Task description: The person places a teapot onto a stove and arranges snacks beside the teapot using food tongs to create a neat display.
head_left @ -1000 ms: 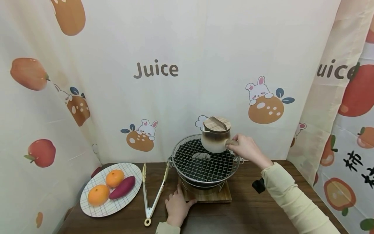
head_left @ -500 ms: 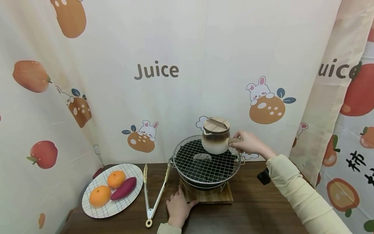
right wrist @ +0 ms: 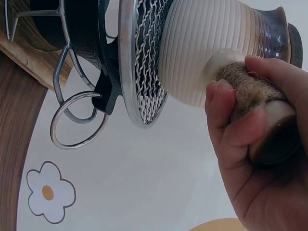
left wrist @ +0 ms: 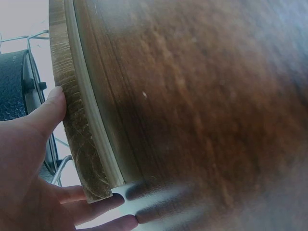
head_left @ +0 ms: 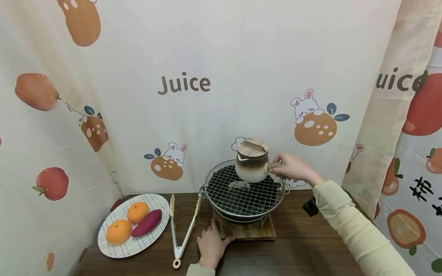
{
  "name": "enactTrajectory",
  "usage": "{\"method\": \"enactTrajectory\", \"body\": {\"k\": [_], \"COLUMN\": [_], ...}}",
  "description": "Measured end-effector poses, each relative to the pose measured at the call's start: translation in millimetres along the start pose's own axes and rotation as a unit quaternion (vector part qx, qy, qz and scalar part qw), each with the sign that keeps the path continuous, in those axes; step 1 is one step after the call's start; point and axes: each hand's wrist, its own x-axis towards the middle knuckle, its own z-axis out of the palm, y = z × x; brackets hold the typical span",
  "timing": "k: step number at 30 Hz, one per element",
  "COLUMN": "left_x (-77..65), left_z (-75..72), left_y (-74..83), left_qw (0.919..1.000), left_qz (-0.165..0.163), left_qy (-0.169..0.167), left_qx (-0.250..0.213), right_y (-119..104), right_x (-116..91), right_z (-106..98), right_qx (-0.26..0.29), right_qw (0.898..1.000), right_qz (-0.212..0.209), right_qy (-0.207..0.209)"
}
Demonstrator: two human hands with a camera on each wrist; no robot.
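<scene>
Hold the round cream-and-brown ceramic pot (head_left: 252,170) level, your right hand (head_left: 295,168) gripping its twine-wrapped handle (right wrist: 251,91), your left hand (head_left: 211,247) spread against the flat wooden board (head_left: 257,231).

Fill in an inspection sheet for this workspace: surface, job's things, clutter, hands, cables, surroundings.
Surface: dark wood-grain table.
Job's things: teapot, wooden lid on, over the mesh of the round grill; whether its base touches the mesh, cannot tell. The grill stands on a wooden board.
Clutter: to the left, a checked plate with two orange fruits and a purple sweet potato; spread tongs between plate and grill.
Hands: right hand grips the teapot's twine-wrapped handle; left hand touches the board's near left corner.
Cables: nothing seen.
Surroundings: pale curtain printed with fruit, rabbits and "Juice".
</scene>
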Motion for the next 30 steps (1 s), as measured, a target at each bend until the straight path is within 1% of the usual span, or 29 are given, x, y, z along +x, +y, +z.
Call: {"method": "enactTrajectory", "body": {"k": [8, 15, 20, 25, 30], "left_x": [-0.3, -1.0, -1.9, -2.1, 0.0], "left_z": [4.7, 2.9, -0.3, -4.2, -6.2], "left_y": [1.1, 2.6, 3.5, 3.0, 1.1], "left_qw": [0.9999, 0.9998, 0.9998, 0.9997, 0.9995], "left_qz": [-0.002, -0.006, -0.001, 0.005, 0.005], "left_qy": [0.001, 0.0, 0.0, -0.005, -0.014], "left_qx": [-0.017, -0.02, -0.021, -0.021, -0.029], "right_y": [3, 3, 2, 0, -2], "right_x": [5, 7, 7, 6, 6], "right_z": [3, 4, 4, 6, 8], "right_qx": [0.014, 0.02, 0.02, 0.013, 0.008], "right_qw": [1.0, 1.0, 1.0, 1.0, 1.0], "right_qz": [-0.001, -0.011, -0.006, 0.011, 0.02], "right_qy": [-0.004, 0.002, 0.002, -0.001, 0.01]}}
